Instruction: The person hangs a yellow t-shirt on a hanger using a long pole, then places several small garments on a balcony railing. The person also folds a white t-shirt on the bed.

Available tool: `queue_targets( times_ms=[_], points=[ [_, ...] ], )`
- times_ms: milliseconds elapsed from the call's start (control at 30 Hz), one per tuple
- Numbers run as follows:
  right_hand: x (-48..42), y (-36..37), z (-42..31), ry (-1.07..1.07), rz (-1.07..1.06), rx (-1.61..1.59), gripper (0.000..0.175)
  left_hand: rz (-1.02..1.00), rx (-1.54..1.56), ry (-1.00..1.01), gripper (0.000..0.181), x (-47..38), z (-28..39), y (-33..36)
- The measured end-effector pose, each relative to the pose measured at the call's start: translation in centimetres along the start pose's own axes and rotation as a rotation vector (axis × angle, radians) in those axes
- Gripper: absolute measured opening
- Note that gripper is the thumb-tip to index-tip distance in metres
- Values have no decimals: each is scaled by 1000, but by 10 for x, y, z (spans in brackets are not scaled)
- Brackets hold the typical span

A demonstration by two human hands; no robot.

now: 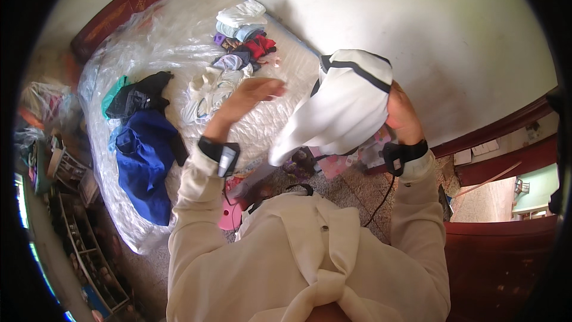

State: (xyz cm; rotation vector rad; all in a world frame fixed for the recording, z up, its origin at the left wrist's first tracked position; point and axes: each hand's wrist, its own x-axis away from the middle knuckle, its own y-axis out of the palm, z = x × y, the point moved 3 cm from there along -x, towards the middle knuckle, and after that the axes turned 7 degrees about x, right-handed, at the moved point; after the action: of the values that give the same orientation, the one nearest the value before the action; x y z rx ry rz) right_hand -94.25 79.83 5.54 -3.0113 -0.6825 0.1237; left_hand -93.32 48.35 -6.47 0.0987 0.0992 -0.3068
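Observation:
A white garment with black trim (344,98) hangs in the air in front of me. My right hand (400,109) grips its right edge, and most of my fingers are hidden behind the cloth. To its left, my left hand (257,94) is raised over the bed with nothing in it; its fingers are extended and slightly blurred. Beneath that hand lies a crumpled cream-white garment (214,87) on the plastic-covered mattress (147,44). Each wrist wears a black strap with a device and a cable.
Blue (145,161) and black (138,96) clothes lie along the bed's left side. A mixed clothes pile (246,47) sits near the wall (402,9). A pink plastic stool (230,212) stands by the bed. Shelving (89,250) runs at left; a dark red wooden surface (496,268) is at right.

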Motion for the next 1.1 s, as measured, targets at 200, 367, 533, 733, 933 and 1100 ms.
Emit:
queue_targets(
  times_ms=[200, 367, 533, 733, 933, 1100],
  points=[
    [6, 24, -1, -14, -63, 49, 37, -176, 150, -55, 83, -31, 21, 106],
    [30, 15, 2, -49, 2, 171, 40, -61, 464, 126, 54, -58, 26, 121],
    [53, -9, 8, 66, -109, 420, 38, -39, 435, 58, 16, -64, 67, 103],
    [76, -18, 38, 141, -546, 539, 47, 190, 418, 221, 18, -69, 150, 43],
    [88, -33, 5, -393, -229, 1211, 31, 307, 263, 331, 26, -61, 184, -27],
    [88, -72, -60, -751, 227, 1514, 25, 368, 389, 291, 28, -55, 180, -59]
  ],
)
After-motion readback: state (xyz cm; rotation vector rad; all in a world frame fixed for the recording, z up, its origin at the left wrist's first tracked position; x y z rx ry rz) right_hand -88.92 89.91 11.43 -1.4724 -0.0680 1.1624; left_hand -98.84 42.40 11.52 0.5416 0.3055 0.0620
